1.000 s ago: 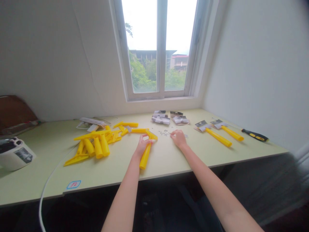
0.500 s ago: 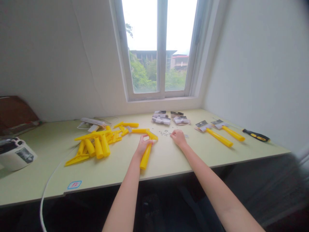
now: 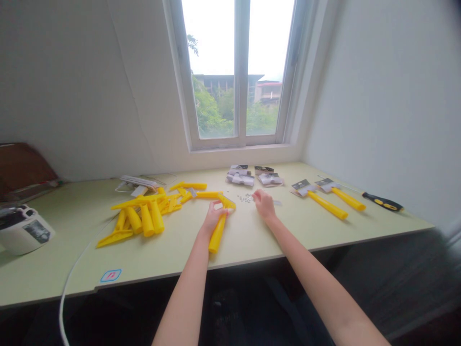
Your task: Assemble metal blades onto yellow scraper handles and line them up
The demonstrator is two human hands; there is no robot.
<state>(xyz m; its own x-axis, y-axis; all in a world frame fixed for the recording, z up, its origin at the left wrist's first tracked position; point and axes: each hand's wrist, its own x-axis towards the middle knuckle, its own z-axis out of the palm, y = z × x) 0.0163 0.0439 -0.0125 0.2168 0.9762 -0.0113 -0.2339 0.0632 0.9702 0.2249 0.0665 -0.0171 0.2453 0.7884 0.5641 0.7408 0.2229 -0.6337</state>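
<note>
My left hand (image 3: 212, 219) is wrapped round the neck of a yellow plastic tool (image 3: 217, 235), whose thick handle points toward the table's front edge. Just right of a scatter of small metal screws (image 3: 246, 198) is my right hand (image 3: 264, 204), its fingers pinched together; anything between the fingertips is too small to make out. Another yellow handled piece (image 3: 209, 195) lies behind the held tool. A small clear piece (image 3: 277, 203) rests beside my right wrist.
Yellow parts (image 3: 147, 218) are heaped on the left of the table (image 3: 162, 259), near a white container (image 3: 27, 230) and a cable. Packets (image 3: 240, 178) lie at the back. Two carded yellow tools (image 3: 329, 206) and a screwdriver (image 3: 382, 202) lie right.
My right hand has moved slightly back and left, with its pinched fingers a little higher in the view. My left hand and the yellow tool have stayed in place.
</note>
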